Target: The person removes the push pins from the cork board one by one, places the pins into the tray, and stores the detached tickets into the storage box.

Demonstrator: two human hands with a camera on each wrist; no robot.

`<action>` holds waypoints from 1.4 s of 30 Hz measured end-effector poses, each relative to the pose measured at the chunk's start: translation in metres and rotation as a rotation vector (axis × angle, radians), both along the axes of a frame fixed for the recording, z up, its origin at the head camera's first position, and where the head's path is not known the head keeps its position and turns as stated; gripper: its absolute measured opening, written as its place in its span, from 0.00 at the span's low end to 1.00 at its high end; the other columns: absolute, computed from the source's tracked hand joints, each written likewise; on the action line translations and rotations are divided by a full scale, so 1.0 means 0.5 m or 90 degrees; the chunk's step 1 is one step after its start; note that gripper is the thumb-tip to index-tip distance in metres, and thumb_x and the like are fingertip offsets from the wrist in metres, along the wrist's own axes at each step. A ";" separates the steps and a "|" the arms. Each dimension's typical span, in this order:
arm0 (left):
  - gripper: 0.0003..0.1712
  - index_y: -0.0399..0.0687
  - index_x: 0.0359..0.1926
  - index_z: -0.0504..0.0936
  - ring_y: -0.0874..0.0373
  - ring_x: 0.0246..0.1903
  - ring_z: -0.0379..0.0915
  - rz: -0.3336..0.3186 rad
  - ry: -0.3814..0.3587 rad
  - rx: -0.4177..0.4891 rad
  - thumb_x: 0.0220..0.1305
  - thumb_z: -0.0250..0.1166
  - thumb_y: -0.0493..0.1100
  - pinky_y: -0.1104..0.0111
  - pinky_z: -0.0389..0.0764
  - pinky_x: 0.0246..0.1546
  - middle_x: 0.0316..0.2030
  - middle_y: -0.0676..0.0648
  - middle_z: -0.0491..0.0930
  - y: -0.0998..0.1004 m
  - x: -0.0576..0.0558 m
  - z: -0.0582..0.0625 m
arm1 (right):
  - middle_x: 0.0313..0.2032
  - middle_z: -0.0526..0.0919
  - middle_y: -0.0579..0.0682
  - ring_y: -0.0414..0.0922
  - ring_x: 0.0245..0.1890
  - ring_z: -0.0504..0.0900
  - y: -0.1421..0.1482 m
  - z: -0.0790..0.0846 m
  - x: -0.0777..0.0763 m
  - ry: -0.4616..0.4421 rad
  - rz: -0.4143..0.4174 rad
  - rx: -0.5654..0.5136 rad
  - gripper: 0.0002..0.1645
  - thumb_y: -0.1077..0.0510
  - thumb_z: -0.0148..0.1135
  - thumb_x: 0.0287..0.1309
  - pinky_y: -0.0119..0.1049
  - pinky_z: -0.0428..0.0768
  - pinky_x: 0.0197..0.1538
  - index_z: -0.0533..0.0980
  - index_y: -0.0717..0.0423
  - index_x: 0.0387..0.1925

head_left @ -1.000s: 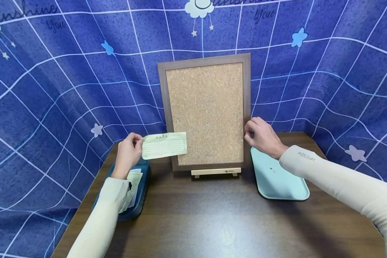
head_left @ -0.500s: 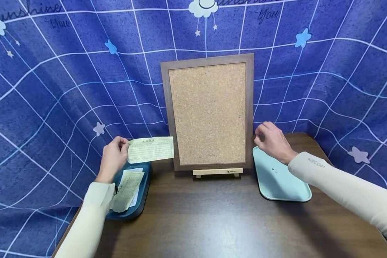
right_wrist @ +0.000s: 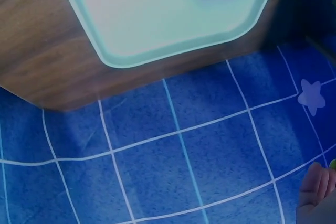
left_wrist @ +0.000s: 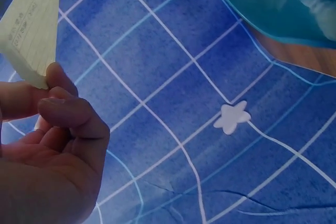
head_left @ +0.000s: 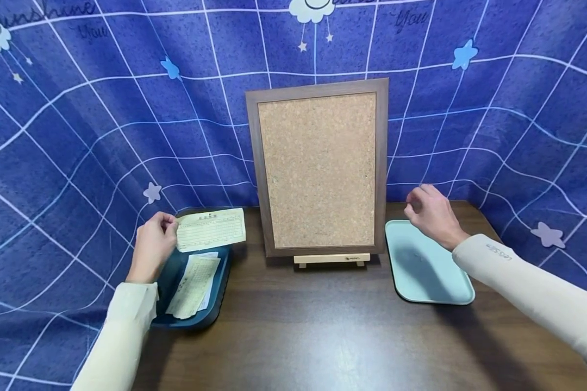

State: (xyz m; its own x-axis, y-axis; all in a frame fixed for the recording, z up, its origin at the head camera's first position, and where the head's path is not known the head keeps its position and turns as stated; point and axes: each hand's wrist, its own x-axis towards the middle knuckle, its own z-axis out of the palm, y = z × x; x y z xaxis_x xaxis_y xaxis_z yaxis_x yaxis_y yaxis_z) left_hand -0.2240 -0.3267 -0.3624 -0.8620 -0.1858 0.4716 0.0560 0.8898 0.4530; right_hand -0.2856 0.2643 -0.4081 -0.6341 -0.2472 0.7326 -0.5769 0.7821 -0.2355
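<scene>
My left hand [head_left: 153, 244] pinches one end of a pale green printed paper slip [head_left: 211, 229] between thumb and fingers, above the blue bin [head_left: 223, 282]. The slip [left_wrist: 34, 22] rises from the fingertips in the left wrist view. More slips [head_left: 193, 287] lie inside the bin. Over the light teal tray [head_left: 442, 279] is my right hand [head_left: 434, 214], its fingers curled together. A small yellow-green thing [right_wrist: 333, 164] shows at those fingertips at the right wrist view's edge; most of it is cut off. The framed cork board [head_left: 318, 168] stands between the hands, its surface bare.
The board leans on a small wooden stand [head_left: 331, 259] on the brown table [head_left: 313, 326]. A blue grid-patterned cloth [head_left: 200, 136] hangs behind and at both sides. Tiny specks on the tray are too small to identify.
My left hand has moved left with the slip, away from the board to above the bin. My right hand has shifted right, away from the board's edge.
</scene>
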 end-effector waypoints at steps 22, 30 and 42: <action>0.13 0.37 0.44 0.70 0.39 0.31 0.75 0.049 -0.072 -0.014 0.57 0.55 0.36 0.47 0.69 0.32 0.29 0.39 0.80 -0.094 0.061 -0.045 | 0.22 0.73 0.46 0.43 0.23 0.72 0.026 -0.037 0.013 -0.239 0.044 0.090 0.07 0.66 0.63 0.39 0.40 0.70 0.29 0.74 0.54 0.22; 0.06 0.44 0.34 0.78 0.41 0.26 0.72 0.006 -0.112 -0.072 0.57 0.55 0.35 0.51 0.67 0.26 0.27 0.41 0.78 -0.095 0.070 -0.065 | 0.20 0.72 0.42 0.41 0.22 0.70 0.028 -0.058 0.011 -0.280 0.055 0.094 0.07 0.66 0.62 0.38 0.38 0.68 0.27 0.73 0.52 0.21; 0.10 0.37 0.36 0.84 0.43 0.34 0.75 -0.047 -0.260 -0.090 0.58 0.58 0.36 0.52 0.72 0.33 0.35 0.38 0.82 -0.095 0.079 -0.070 | 0.20 0.72 0.43 0.41 0.22 0.71 0.031 -0.093 0.009 -0.303 0.046 0.084 0.09 0.67 0.64 0.38 0.39 0.70 0.28 0.73 0.53 0.22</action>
State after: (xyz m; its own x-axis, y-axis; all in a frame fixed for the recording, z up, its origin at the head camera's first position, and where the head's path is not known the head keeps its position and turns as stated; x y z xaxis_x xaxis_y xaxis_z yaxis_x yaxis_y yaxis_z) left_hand -0.1846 -0.3742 -0.3974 -0.9916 -0.0754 0.1055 -0.0373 0.9451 0.3245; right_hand -0.2813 0.2796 -0.4549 -0.8686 -0.3739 0.3250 -0.4830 0.7853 -0.3873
